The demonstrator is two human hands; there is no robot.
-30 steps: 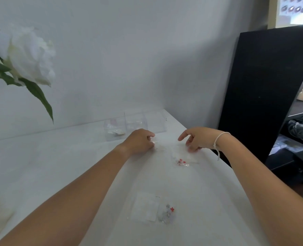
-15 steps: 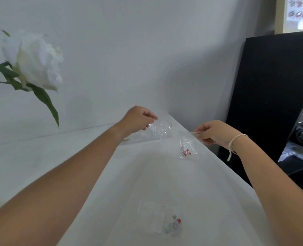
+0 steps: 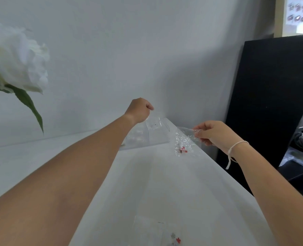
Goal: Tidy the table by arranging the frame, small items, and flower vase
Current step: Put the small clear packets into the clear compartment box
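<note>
While the left hand [image 3: 139,110] pinches one small clear plastic bag [image 3: 153,122] directly above the transparent compartment box [image 3: 147,135], the right hand [image 3: 213,133] fingers grip a second red-speckled bag [image 3: 183,141] lower right of it.

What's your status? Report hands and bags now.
Left hand pinching a clear bag over the clear box. Right hand holding the red-bead bag. Third bag on table. Nothing blocking.

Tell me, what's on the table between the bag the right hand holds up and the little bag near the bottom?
Nothing: in the head view, only bare white table lies between the held bag and the bottom bag.
</note>
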